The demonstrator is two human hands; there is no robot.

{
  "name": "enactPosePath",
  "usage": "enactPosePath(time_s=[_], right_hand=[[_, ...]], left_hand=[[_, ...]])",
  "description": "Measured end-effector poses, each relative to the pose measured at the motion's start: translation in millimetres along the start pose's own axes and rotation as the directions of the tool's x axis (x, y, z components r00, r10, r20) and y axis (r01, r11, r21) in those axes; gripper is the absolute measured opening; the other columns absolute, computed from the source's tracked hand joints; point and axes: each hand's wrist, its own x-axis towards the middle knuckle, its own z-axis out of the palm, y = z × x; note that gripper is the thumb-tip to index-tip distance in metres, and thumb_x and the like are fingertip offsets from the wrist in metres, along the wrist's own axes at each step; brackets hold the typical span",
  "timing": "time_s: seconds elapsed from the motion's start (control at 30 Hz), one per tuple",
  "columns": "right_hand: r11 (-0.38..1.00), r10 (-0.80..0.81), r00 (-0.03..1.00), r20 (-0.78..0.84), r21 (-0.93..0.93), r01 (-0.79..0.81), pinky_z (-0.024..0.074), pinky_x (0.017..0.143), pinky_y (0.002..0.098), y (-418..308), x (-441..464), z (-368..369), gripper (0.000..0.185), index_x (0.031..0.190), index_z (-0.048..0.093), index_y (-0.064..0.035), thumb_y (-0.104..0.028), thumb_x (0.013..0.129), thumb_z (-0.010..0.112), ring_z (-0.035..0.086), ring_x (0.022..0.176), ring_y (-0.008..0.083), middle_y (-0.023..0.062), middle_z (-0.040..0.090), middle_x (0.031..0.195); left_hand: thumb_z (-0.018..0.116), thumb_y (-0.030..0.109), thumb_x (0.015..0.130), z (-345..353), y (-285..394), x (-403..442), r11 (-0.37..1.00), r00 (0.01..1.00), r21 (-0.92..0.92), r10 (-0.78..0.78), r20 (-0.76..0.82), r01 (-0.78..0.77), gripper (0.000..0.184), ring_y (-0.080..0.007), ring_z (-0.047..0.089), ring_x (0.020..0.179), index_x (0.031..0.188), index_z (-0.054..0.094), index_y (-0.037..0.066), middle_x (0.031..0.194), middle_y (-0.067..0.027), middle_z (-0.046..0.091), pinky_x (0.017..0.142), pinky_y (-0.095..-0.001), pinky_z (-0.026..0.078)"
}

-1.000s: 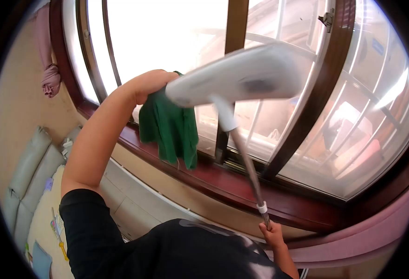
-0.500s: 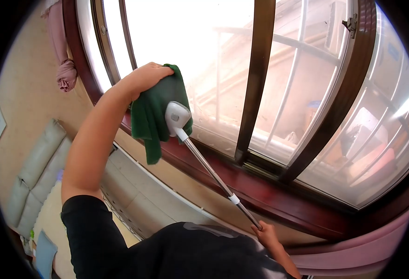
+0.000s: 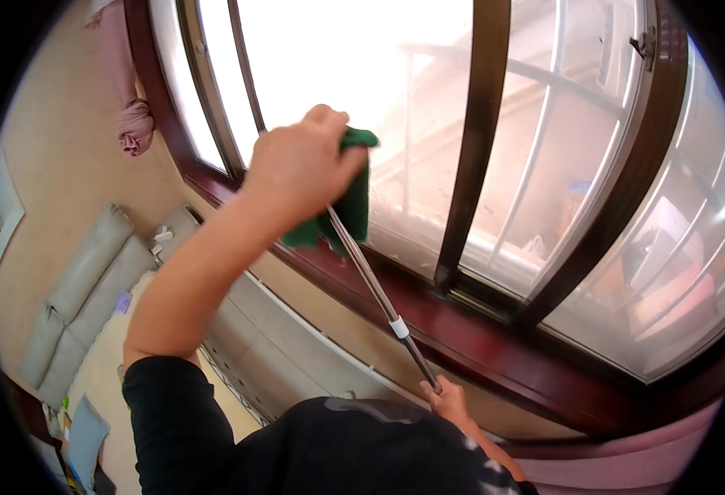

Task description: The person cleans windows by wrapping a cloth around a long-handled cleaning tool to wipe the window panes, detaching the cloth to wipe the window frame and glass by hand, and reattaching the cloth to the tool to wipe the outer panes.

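My left hand [image 3: 301, 165] is raised in front of the window, its fingers closed on a green cloth [image 3: 353, 194] that hangs down beside and behind it. A metal pole [image 3: 368, 272] with a white collar runs from behind the cloth and my left hand down to the lower right. My right hand [image 3: 447, 400] is wrapped round the pole's lower end. The white head of the pole is hidden behind my left hand and the cloth.
A large window with dark frames [image 3: 480, 148] stands ahead, above a dark red sill [image 3: 494, 355]. Pink curtains [image 3: 136, 128] hang at the left and lower right. At the lower left is a bed with a grey padded headboard [image 3: 90, 272] and a blue pillow [image 3: 87, 437].
My left hand has moved right and down over the pole's head, carrying the cloth. The pole's head first swung down from the upper right to the cloth. The view has shifted left.
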Motion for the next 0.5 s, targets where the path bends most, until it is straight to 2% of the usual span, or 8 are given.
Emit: enactPosePath(time_s=[0.03,0.1,0.13,0.17,0.3,0.37,0.43,0.5], right_hand=[[1.000,-0.024,1.000,0.001,0.003,0.024,0.0404,0.048,0.0414,1,4,6,0.041,0.065,0.049,-0.0027,-0.035,0.082,0.067,0.051,0.051,0.0365,0.0186,0.050,0.055],[0.981,-0.022,0.998,0.057,0.193,0.010,0.0377,0.045,0.0363,5,11,17,0.041,0.065,0.047,-0.0012,-0.032,0.083,0.068,0.038,0.045,0.0259,0.0157,0.044,0.052],[0.961,-0.001,0.998,0.055,0.278,-0.014,0.0353,0.045,0.0337,-2,14,21,0.042,0.065,0.047,-0.0006,-0.031,0.083,0.068,0.030,0.050,0.0181,0.0125,0.038,0.051],[0.961,0.000,0.998,0.065,0.275,-0.018,0.0357,0.046,0.0326,-4,19,27,0.039,0.066,0.049,-0.0004,-0.031,0.083,0.068,0.033,0.051,0.0131,0.0104,0.037,0.051],[0.919,-0.066,0.994,0.088,0.394,0.026,0.0364,0.048,0.0280,-34,32,32,0.028,0.077,0.060,-0.0007,-0.027,0.085,0.065,0.036,0.055,0.0070,-0.0005,0.041,0.055],[0.908,-0.056,0.990,0.128,0.419,-0.003,0.0372,0.050,0.0271,-45,41,39,0.027,0.079,0.061,-0.0009,-0.026,0.086,0.065,0.037,0.057,0.0063,-0.0021,0.043,0.057],[0.921,-0.114,0.988,0.106,0.383,0.065,0.0379,0.051,0.0271,-63,55,46,0.027,0.082,0.061,-0.0010,-0.027,0.086,0.065,0.038,0.058,0.0057,-0.0026,0.045,0.057],[0.866,-0.165,0.983,0.074,0.488,0.108,0.0377,0.051,0.0265,-85,69,59,0.028,0.081,0.060,-0.0014,-0.028,0.086,0.065,0.037,0.058,0.0054,-0.0026,0.042,0.058]], left_hand=[[0.061,0.030,0.083,-3,7,-7,0.998,0.997,0.002,0.060,-0.047,-0.060,0.034,-0.0320,0.065,0.088,0.107,0.062,0.007,0.113,-0.0186,0.059,0.076,-0.0375,0.052],[0.068,0.023,0.077,6,12,-24,0.936,0.905,-0.005,0.340,-0.256,-0.353,0.040,-0.0309,0.064,0.091,0.112,0.060,0.008,0.126,-0.0181,0.051,0.075,-0.0356,0.054],[0.070,0.019,0.074,7,18,-34,0.923,0.902,-0.091,0.340,-0.264,-0.375,0.042,-0.0298,0.064,0.091,0.113,0.059,0.008,0.128,-0.0178,0.050,0.074,-0.0349,0.054],[0.072,0.015,0.071,9,22,-44,0.901,0.899,-0.178,0.342,-0.273,-0.397,0.045,-0.0288,0.063,0.092,0.114,0.058,0.008,0.129,-0.0175,0.048,0.073,-0.0341,0.054],[0.073,0.008,0.068,26,10,-76,0.808,0.814,-0.265,0.389,-0.430,-0.527,0.040,-0.0331,0.060,0.093,0.107,0.062,0.005,0.124,-0.0229,0.049,0.076,-0.0366,0.052],[0.071,0.006,0.069,44,0,-99,0.764,0.789,-0.341,0.336,-0.514,-0.548,0.036,-0.0358,0.057,0.097,0.105,0.063,0.004,0.119,-0.0223,0.052,0.080,-0.0395,0.049],[0.071,0.006,0.070,66,-10,-125,0.752,0.821,-0.424,0.264,-0.507,-0.504,0.037,-0.0359,0.053,0.102,0.106,0.063,0.004,0.117,-0.0207,0.052,0.084,-0.0398,0.046],[0.070,0.010,0.072,82,-14,-142,0.765,0.881,-0.524,0.119,-0.458,-0.376,0.043,-0.0343,0.051,0.107,0.113,0.059,0.003,0.121,-0.0200,0.049,0.086,-0.0409,0.046]])
